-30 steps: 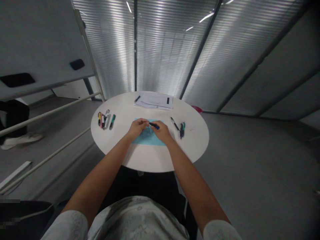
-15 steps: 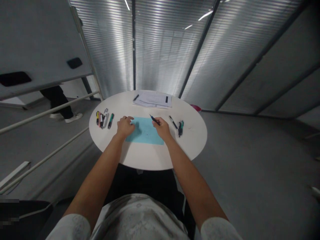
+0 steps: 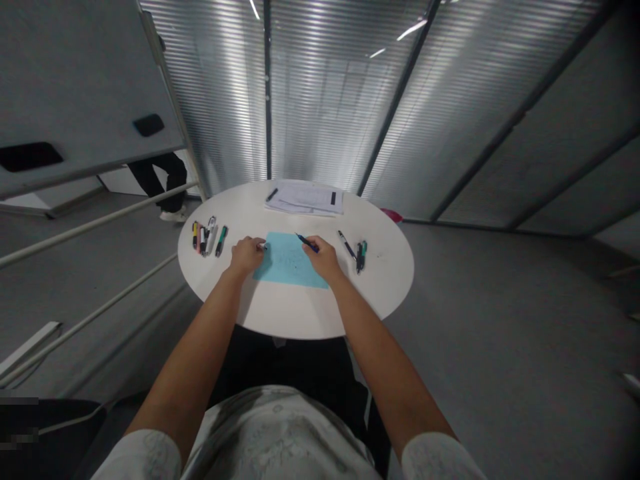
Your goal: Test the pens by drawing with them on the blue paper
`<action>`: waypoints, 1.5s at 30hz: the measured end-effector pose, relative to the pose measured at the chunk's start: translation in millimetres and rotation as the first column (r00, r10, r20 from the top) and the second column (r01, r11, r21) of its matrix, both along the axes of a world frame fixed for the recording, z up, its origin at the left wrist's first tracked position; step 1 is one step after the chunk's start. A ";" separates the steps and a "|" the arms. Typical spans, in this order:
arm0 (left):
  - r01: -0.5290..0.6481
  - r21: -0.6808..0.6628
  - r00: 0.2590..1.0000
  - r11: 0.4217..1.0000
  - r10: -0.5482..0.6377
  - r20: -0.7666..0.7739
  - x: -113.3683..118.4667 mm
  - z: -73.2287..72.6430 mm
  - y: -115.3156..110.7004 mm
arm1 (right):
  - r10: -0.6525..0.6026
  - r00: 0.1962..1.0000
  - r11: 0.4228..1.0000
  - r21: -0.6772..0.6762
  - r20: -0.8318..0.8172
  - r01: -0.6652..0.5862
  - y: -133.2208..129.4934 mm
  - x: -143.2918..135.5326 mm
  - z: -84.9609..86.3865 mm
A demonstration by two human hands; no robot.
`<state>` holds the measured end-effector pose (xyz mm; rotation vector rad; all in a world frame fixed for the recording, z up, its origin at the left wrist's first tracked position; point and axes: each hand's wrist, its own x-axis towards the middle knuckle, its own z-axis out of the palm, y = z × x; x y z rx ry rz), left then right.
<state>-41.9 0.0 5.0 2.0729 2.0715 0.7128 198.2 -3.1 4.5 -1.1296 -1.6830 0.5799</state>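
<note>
A light blue sheet of paper (image 3: 290, 263) with faint dark marks lies on the white oval table (image 3: 295, 317). My right hand (image 3: 323, 257) is closed around a dark blue pen (image 3: 306, 242), whose tip points up and left over the sheet's far part. At the sheet's left edge is my left hand (image 3: 246, 255), fingers drawn together. Something small and pale shows at its fingertips, too small to name.
Left of my hands lie several markers (image 3: 201, 239) and a green-black pen (image 3: 221, 241). To the right are a black pen (image 3: 347, 244) and more pens (image 3: 360, 257). Stacked papers (image 3: 303, 198) lie at the back. A person's legs (image 3: 163, 179) show beyond the railing.
My left hand has drawn back left off the sheet, and its fingers have closed. The pen in my right hand has tilted lower and shifted slightly left. The person behind the railing has moved right.
</note>
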 end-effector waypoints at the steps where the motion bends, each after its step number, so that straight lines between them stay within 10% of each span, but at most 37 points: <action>1: 0.001 -0.002 1.000 1.000 -0.001 -0.019 1.1 0.7 -1.0 | -0.001 1.000 1.000 0.005 0.014 0.001 -0.1 -0.1 0.1; 12: 0.086 0.014 0.993 0.996 -0.085 -0.077 14.3 4.2 -9.3 | 0.012 0.992 0.999 0.050 0.122 -0.018 0.2 -3.2 -3.8; 17: 0.103 0.080 0.976 0.991 -0.117 0.186 14.9 0.8 -3.6 | 0.030 0.982 0.995 0.088 0.186 -0.047 -0.3 -4.5 -4.7; 22: 0.242 0.187 0.730 0.952 -0.306 0.611 24.9 -3.1 -0.8 | 0.035 0.966 0.989 0.127 0.254 -0.069 -1.6 -4.9 -4.8; 30: 0.282 0.219 0.522 0.934 -0.341 0.782 39.8 2.5 -10.1 | 0.030 0.957 0.991 0.117 0.288 -0.067 -1.9 -4.3 -4.7; 45: 0.305 0.199 0.674 0.931 -0.359 0.645 36.0 6.8 -12.5 | 0.087 0.915 0.976 0.152 0.395 -0.159 -2.6 -4.0 -3.4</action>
